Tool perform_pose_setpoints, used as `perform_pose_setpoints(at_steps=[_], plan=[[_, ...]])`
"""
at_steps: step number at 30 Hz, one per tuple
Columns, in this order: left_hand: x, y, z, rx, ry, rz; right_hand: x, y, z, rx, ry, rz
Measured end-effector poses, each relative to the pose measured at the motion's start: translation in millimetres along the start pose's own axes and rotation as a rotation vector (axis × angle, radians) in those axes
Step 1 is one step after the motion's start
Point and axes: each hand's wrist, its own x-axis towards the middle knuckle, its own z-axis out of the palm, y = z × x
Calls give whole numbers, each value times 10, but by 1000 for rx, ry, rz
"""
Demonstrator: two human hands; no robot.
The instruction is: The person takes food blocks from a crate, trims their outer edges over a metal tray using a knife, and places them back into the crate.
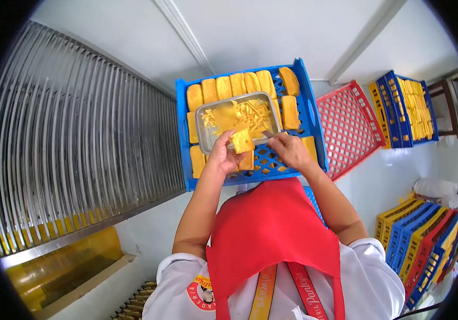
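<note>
My left hand (223, 153) is closed around a yellow, bread-like block (242, 140), held over the near edge of a metal tray (204, 140). My right hand (293, 151) grips a knife (268, 134); its short blade points left toward the block and most of the handle is hidden in my fingers. Yellow strips and crumbs (250, 113) lie in the tray. Beneath the tray is a blue plastic crate (318, 128) with a lattice bottom. Around the tray, several golden loaf-shaped blocks (209, 90) stand in the crate, some partly hidden by the tray and my hands.
A slatted metal rack (85, 138) rises on the left. Right of the blue crate lies a red lattice crate (349, 128). Farther right are a crate of yellow pieces (415, 109) and several stacked coloured crates (418, 234). A white wall (271, 32) stands behind.
</note>
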Motion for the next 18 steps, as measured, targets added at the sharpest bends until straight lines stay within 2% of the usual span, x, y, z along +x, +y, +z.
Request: perform_pose_setpoints(at_steps=[1,3,5,7,18], plan=[[-1,64,-13,-64,41,-57,17,-168,-4,-5,-3,-19],[-71,169,-8,-26,34,-54,37,-480,-31,-390,-68,-179],[-125,276,-13,67,5,-127,188,-476,76,-392,-24,-231],[-167,306,35,58,47,-91,273,-580,104,-450,-6,-336],[-171,532,-55,123,70,-73,459,-896,261,-618,-115,-268]])
